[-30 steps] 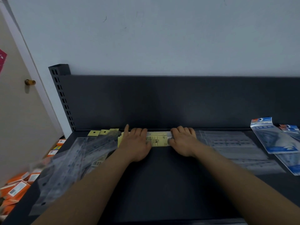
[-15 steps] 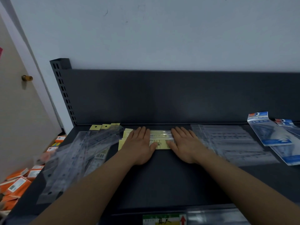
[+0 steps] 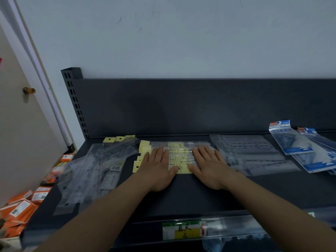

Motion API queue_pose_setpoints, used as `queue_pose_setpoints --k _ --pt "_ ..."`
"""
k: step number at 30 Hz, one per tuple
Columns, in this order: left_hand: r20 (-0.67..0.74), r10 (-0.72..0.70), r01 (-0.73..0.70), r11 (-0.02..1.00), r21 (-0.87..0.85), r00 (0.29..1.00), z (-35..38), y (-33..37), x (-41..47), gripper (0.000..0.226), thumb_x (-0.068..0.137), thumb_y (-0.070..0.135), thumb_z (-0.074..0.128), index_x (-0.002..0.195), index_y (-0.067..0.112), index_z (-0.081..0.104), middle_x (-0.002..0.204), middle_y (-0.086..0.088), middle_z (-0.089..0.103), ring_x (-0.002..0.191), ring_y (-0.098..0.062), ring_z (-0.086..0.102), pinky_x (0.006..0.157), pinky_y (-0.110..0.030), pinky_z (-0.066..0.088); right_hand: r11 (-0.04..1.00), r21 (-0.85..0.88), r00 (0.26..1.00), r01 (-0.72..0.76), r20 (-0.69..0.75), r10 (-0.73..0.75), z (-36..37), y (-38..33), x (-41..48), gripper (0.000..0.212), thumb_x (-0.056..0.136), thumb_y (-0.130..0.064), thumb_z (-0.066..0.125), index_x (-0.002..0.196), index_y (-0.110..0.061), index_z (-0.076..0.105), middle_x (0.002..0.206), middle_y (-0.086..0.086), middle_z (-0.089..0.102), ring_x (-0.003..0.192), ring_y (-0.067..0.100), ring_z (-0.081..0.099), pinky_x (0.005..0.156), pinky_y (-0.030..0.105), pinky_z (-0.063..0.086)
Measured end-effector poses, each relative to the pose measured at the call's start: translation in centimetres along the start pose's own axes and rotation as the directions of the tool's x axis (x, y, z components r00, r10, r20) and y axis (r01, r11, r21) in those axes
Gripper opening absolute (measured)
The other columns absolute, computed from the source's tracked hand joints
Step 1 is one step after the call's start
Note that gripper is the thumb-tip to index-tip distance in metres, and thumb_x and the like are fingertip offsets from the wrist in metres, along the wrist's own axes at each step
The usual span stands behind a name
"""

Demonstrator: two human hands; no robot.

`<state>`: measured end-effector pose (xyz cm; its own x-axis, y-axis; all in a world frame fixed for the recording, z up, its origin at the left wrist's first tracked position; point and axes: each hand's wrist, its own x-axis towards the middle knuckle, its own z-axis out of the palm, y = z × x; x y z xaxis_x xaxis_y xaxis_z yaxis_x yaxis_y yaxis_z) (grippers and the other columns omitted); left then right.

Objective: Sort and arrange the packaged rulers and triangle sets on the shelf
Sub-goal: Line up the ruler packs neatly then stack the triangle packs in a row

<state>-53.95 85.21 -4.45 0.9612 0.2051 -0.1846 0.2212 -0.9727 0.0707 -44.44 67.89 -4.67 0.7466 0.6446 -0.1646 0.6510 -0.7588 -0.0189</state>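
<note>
1. Hands flat, fingers straight: left hand (image 3: 156,167) and right hand (image 3: 209,165) press down on the yellow-carded ruler packs (image 3: 179,158), centre frame, fanned across the shelf (image 3: 181,197).
2. Clear ruler sleeves (image 3: 92,170) lie loose and skewed at left; another clear batch (image 3: 254,155) sits right of centre; blue triangle sets (image 3: 298,142) overlap at far right.
3. Risk: slick sleeves may slide or splay under uneven palm pressure.
4. Risk: the left pile overhangs the shelf edge and a nudge could tip it off.
</note>
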Motion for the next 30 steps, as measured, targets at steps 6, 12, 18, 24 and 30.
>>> queue_pose_setpoints --k 6,12,18,24,30 --pt "-0.017 0.027 -0.026 0.999 0.036 0.999 0.3 0.4 -1.7 0.071 0.098 0.056 0.012 0.151 0.017 -0.016 0.158 -0.003 -0.023 0.144 -0.018 -0.024 0.119 -0.044 -0.011 1.0 -0.002 0.999 0.008 0.038 -0.008 -0.2 -0.1 -1.7 0.072 0.097 -0.06 0.011 0.15 -0.021 -0.018 0.157 0.001 -0.024 0.144 0.017 -0.023 0.118 0.041 -0.013" --pt "0.02 0.045 -0.045 0.999 0.005 0.999 0.6 0.4 -3.0 0.072 0.098 0.057 0.012 0.151 0.019 -0.018 0.157 -0.002 -0.026 0.144 -0.018 -0.025 0.119 -0.042 -0.011 0.999 0.04 0.999 0.019 0.032 -0.02 0.2 -0.1 -2.9 0.072 0.097 -0.06 0.014 0.15 -0.022 -0.018 0.157 -0.001 -0.024 0.144 0.014 -0.023 0.119 0.037 -0.012" --pt "0.025 0.05 -0.049 0.998 -0.04 0.998 1.0 0.5 -4.3 0.072 0.098 0.057 0.013 0.151 0.02 -0.018 0.157 -0.003 -0.027 0.143 -0.018 -0.027 0.118 -0.042 -0.013 0.998 0.057 0.999 0.016 0.042 -0.018 0.4 0.1 -4.2 0.073 0.096 -0.061 0.014 0.15 -0.024 -0.019 0.157 -0.002 -0.025 0.143 0.014 -0.025 0.117 0.035 -0.013" --pt "-0.025 0.058 -0.061 0.992 -0.107 0.998 1.0 0.4 -5.1 0.07 0.099 0.055 0.017 0.152 0.02 -0.013 0.159 -0.002 -0.02 0.146 -0.018 -0.021 0.119 -0.039 -0.011 0.996 0.092 0.999 0.016 0.028 -0.018 0.7 0.3 -4.9 0.072 0.095 -0.061 0.014 0.15 -0.026 -0.019 0.156 -0.002 -0.026 0.142 0.012 -0.027 0.116 0.034 -0.015" --pt "-0.402 0.012 -0.117 0.964 -0.238 0.915 -1.7 -2.0 -7.6 0.048 0.1 0.044 0.035 0.144 0.024 0.039 0.146 0.004 0.043 0.134 -0.015 0.037 0.111 -0.029 0.026 0.969 0.231 0.984 0.086 -0.173 -0.046 -2.4 -2.4 -4.5 0.07 0.099 -0.054 0.019 0.152 -0.019 -0.011 0.158 -0.001 -0.02 0.144 0.012 -0.022 0.115 0.029 -0.014"
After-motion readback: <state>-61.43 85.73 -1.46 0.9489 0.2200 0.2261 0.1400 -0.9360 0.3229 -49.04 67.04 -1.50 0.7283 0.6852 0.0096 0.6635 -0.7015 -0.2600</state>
